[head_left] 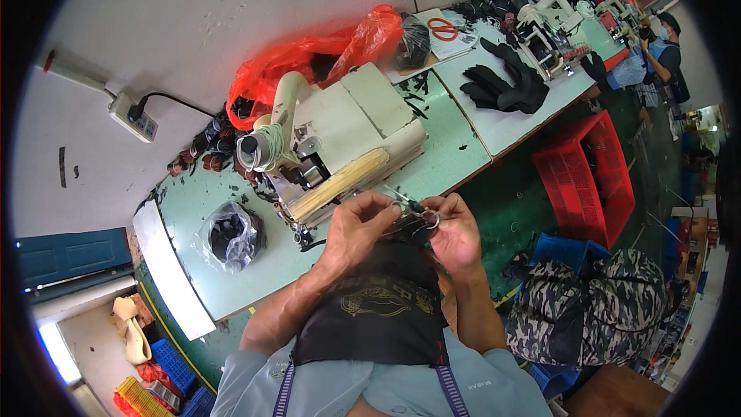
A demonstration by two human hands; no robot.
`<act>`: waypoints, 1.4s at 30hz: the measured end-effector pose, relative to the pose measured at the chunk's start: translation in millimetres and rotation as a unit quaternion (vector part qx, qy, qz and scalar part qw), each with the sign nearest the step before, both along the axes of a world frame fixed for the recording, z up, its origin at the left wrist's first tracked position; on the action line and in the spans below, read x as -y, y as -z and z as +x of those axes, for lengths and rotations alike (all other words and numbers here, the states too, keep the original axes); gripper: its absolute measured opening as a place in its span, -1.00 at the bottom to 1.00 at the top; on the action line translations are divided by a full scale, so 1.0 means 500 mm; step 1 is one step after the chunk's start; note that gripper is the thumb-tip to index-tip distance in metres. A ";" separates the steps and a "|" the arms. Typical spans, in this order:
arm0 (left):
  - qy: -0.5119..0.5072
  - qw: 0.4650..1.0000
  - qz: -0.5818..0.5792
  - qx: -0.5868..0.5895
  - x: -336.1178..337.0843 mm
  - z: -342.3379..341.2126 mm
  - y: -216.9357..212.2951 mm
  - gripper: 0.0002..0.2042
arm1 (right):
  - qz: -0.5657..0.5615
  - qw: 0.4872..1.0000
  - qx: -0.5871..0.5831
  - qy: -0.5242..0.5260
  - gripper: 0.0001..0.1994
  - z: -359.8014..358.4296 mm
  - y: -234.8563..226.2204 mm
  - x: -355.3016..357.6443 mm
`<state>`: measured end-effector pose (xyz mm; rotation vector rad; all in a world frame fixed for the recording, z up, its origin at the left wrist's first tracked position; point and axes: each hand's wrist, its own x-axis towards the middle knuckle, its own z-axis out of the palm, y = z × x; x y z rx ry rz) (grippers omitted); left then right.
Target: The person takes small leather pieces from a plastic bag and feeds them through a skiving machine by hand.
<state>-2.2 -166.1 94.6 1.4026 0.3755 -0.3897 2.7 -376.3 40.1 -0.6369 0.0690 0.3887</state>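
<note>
A small metal ring [438, 222] is held at the fingertips of the right hand [458, 236], pinched between thumb and fingers; a black piece [415, 228] is seen between the hands, just beside the fingertips of the left hand [360, 225]; whether these are closed on it cannot be told; both hands are held near the sewing machine [363, 120], over the black apron [370, 309].

Light-blue shirt [328, 388], short sleeves [245, 369]; black apron [363, 344], gold emblem [376, 301]; purple straps [452, 392], pale markings [284, 391].
</note>
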 end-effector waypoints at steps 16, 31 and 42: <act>0.073 0.990 0.123 0.002 0.047 -0.031 -0.025 -0.78 | -0.492 0.808 0.323 0.015 -0.70 -0.068 -0.008 -0.049; 0.566 0.794 0.182 0.129 0.157 -0.078 0.380 -0.55 | -0.306 0.913 -0.268 0.018 -0.68 -0.207 0.169 0.196; 0.738 0.640 0.113 0.180 0.239 -0.085 0.380 -0.57 | -0.315 0.888 -0.327 -0.071 -0.63 -0.401 0.227 0.249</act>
